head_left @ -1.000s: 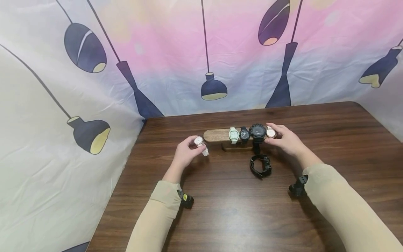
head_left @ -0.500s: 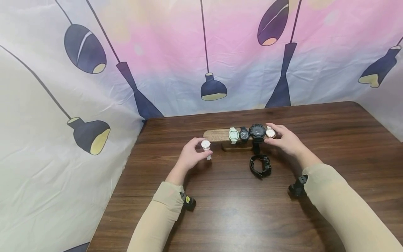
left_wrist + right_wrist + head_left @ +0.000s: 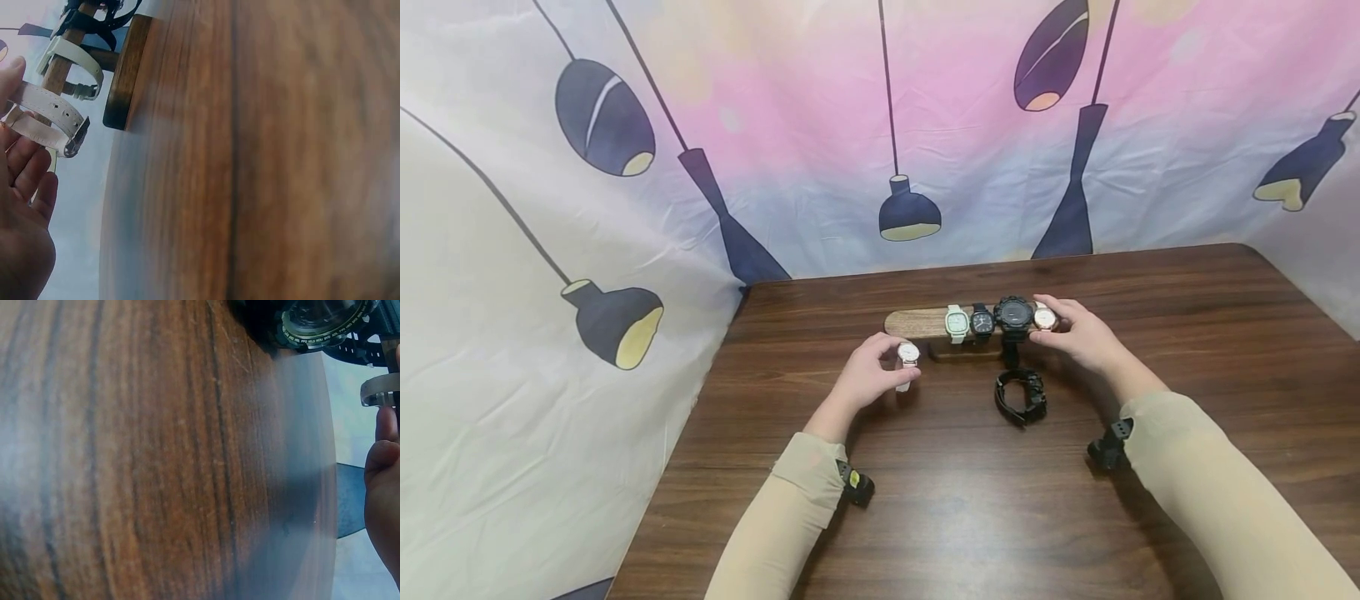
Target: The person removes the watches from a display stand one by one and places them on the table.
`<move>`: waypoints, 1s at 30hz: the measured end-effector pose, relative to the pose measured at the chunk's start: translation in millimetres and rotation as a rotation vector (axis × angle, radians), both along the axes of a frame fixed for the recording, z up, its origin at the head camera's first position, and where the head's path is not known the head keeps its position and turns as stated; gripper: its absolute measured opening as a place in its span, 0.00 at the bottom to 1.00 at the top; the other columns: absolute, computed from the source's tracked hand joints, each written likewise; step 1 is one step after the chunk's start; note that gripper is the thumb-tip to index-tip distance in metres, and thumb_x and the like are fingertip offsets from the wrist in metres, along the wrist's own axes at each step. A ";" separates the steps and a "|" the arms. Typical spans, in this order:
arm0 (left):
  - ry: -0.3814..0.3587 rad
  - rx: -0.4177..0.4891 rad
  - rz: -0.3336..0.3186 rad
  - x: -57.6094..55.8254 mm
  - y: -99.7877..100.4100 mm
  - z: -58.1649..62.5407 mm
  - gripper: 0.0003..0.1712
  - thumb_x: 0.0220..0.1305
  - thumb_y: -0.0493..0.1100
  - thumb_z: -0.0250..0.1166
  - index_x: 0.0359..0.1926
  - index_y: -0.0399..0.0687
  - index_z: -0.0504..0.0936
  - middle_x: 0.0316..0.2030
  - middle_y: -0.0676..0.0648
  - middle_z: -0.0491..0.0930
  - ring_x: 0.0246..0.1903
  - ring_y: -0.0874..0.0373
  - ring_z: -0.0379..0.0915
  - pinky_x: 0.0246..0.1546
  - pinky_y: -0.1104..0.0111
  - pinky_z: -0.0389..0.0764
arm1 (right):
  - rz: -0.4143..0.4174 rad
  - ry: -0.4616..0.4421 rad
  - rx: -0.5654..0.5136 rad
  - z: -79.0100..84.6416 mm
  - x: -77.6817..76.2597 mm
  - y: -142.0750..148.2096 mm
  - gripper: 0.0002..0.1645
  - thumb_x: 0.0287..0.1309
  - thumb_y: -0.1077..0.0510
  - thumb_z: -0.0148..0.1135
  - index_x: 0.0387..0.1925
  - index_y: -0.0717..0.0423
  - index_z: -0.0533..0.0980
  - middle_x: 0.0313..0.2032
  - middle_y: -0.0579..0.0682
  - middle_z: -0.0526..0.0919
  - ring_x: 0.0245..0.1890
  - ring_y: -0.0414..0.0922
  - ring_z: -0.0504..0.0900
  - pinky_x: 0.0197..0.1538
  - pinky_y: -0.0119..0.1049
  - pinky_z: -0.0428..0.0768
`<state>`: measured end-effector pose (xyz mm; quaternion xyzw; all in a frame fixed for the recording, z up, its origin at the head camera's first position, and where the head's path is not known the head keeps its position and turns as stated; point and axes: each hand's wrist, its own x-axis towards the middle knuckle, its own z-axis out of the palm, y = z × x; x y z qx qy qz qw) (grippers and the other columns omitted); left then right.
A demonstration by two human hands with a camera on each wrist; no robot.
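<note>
My left hand (image 3: 867, 375) pinches a white-strapped wristwatch (image 3: 907, 353) just in front of the left part of a wooden watch stand (image 3: 916, 323). In the left wrist view, that watch's buckled strap (image 3: 53, 105) forms a loop overlapping the bar's end. At the stand's right end, my right hand (image 3: 1086, 336) holds a white-strapped watch with a rose-gold case (image 3: 1045, 317), thumb in front and fingers behind. Between the hands, the bar carries a mint-green square watch (image 3: 957, 322), a black square watch (image 3: 982, 321) and a large black round watch (image 3: 1015, 313).
Another black watch (image 3: 1036, 398) lies on its side on the brown wooden table (image 3: 955, 500), in front of the stand. The stand's base (image 3: 125, 75) rests on the tabletop. A cloth printed with hanging lamps (image 3: 820, 150) rises behind the table.
My left hand has moved right and slightly nearer with the white watch, from beside the bar's left tip to in front of it. The right hand has stayed at the stand's right end.
</note>
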<state>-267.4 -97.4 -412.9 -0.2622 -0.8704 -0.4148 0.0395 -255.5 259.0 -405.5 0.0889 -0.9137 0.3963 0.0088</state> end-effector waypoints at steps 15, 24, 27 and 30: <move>0.011 -0.015 -0.034 2.9 11.7 -3.3 0.24 0.51 0.49 0.72 0.49 0.45 0.81 0.42 0.51 0.76 0.44 0.55 0.70 0.47 0.60 0.71 | -0.001 0.032 -0.014 -2.8 -0.8 0.6 0.44 0.58 0.45 0.63 0.70 0.54 0.57 0.64 0.63 0.59 0.51 0.57 0.71 0.54 0.52 0.64; 0.070 -0.061 -0.093 4.1 17.5 -7.9 0.27 0.50 0.49 0.72 0.51 0.44 0.81 0.39 0.52 0.76 0.41 0.58 0.67 0.44 0.63 0.70 | -0.004 0.022 -0.007 -1.6 0.0 -0.6 0.44 0.58 0.44 0.62 0.71 0.53 0.56 0.64 0.64 0.58 0.52 0.57 0.71 0.54 0.53 0.64; 0.091 -0.077 -0.109 5.6 19.6 -8.1 0.25 0.49 0.50 0.73 0.49 0.47 0.81 0.38 0.54 0.75 0.40 0.59 0.67 0.42 0.65 0.70 | -0.005 0.021 -0.007 -1.4 0.5 -0.6 0.44 0.58 0.44 0.62 0.71 0.52 0.56 0.63 0.64 0.58 0.51 0.57 0.71 0.54 0.52 0.65; 0.106 -0.098 -0.121 7.4 22.3 -9.5 0.24 0.49 0.50 0.73 0.48 0.49 0.82 0.37 0.55 0.74 0.39 0.61 0.66 0.41 0.66 0.70 | -0.002 0.022 -0.013 -1.1 0.9 -1.1 0.44 0.58 0.44 0.62 0.71 0.52 0.56 0.63 0.64 0.59 0.51 0.57 0.71 0.53 0.52 0.65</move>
